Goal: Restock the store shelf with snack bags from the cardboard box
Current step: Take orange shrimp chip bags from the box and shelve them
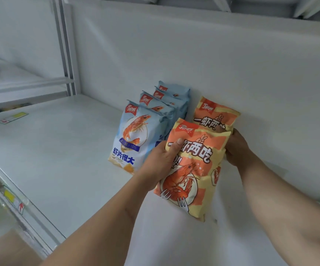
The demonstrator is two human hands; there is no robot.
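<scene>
Front orange bag: an orange snack bag (190, 169) is standing tilted on the white shelf (63, 160), between both hands.
Left hand: the left hand (160, 162) is gripping the bag's left edge, thumb lying across the printed front near the top, fingers going behind.
Right hand: the right hand (236, 148) is holding the bag's upper right edge; fingers are curling behind the bag, mostly hidden.
Rear orange bag: a second orange bag (215, 114) is standing just behind the held one, leaning against the back panel (232, 70).
Blue bags: a row of blue snack bags (136, 135) is standing just left of the orange pair, front to back toward the panel.
Box: a corner of a cardboard box (5, 248) is showing below the shelf edge at lower left, well apart from both hands.
Shelf edge: a price tag strip (14, 200) is running along the front rail.
</scene>
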